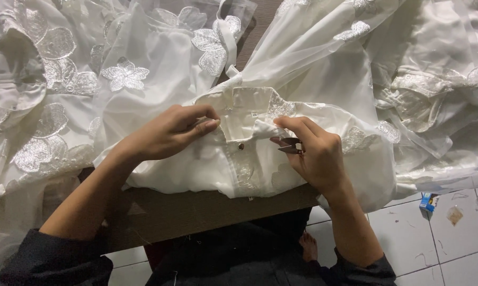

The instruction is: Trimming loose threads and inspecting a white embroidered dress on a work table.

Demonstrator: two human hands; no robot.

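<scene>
Left hand [170,132]: closed in a pinch on the collar [249,103] of a white blouse [196,164], thumb and fingers pressed on the fabric just left of the placket.
Right hand [313,153]: curled around small thread snips [288,144], forefinger laid on the collar edge; only the dark blades are seen, the rest being covered by the palm.
Blouse: spread on the brown tabletop [196,209], collar up, one dark button [241,146] shown on the placket; its hem hangs over the near edge.
Embroidery: silvery flower and leaf appliqués [125,75] are seen over the sheer white cloth heaped behind and to both sides; how many garments are in the heap cannot be told.
Containers: a small blue-and-white carton [428,201] is lying on the tiled floor [451,249] at right, partly cut off by hanging cloth, contents not visible; a clear packet [454,214] beside it holds something brownish, too small to make out.
Hidden: most of the tabletop is covered by fabric; a bare foot [308,246] is glimpsed under it.
</scene>
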